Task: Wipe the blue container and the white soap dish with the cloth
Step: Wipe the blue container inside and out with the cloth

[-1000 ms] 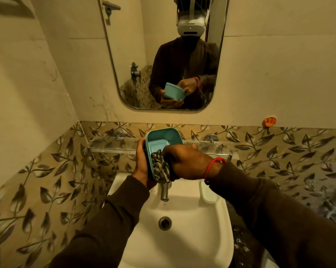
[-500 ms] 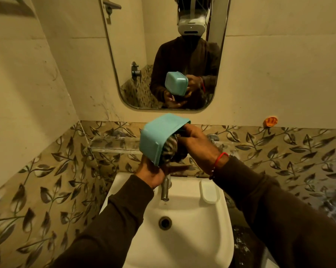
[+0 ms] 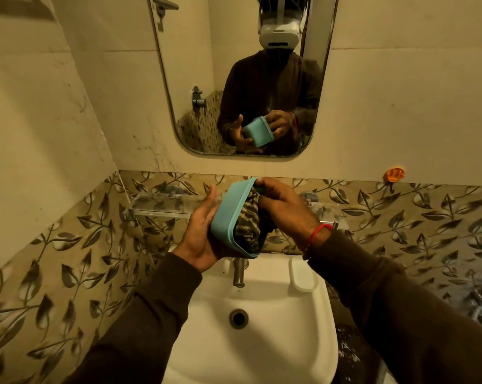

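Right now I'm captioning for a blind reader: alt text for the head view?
Over a white sink, the left hand cradles a tilted blue container while the right hand pushes a striped cloth inside. A white soap dish sits on the sink's rim, right of the tap.

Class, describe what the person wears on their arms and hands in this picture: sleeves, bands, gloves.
Both arms wear long dark brown sleeves reaching the wrists. The left hand and right hand are bare, without gloves. A thin red thread band circles the right wrist.
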A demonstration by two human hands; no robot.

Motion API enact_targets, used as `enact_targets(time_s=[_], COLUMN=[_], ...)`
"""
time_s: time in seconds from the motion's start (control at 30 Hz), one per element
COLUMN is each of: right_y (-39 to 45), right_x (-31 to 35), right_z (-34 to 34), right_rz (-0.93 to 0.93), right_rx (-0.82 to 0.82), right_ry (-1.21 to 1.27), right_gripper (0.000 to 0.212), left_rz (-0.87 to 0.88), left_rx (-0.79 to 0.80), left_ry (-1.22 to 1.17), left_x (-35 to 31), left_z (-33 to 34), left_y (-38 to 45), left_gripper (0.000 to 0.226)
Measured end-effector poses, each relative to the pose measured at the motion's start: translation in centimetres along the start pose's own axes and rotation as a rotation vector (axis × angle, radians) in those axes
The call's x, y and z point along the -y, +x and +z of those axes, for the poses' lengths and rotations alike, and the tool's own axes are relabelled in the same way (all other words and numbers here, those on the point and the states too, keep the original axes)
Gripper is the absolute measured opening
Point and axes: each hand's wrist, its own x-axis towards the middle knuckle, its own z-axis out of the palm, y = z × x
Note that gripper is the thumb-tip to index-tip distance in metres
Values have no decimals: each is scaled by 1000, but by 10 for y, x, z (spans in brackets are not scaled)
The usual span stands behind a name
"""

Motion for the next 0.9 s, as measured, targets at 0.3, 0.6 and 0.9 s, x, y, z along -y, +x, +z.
enact_targets(time_s=[0.3,0.6,0.9], right_y=[-2,-12,-9], right_x=[-15,-1,16], right_z=[15,32,35], right_rz=[-49,-213,-126], right_rx=[-6,266,504], right_ry=[-328,-791,-973], right_gripper=[42,46,32], left_rz=[-27,-44,-55], left_rx=[-91,-54,-49], left_ry=[0,-225,-195], left_x=[21,27,41], left_z=[6,0,-3], left_y=[10,18,14], left_gripper=[65,76,62])
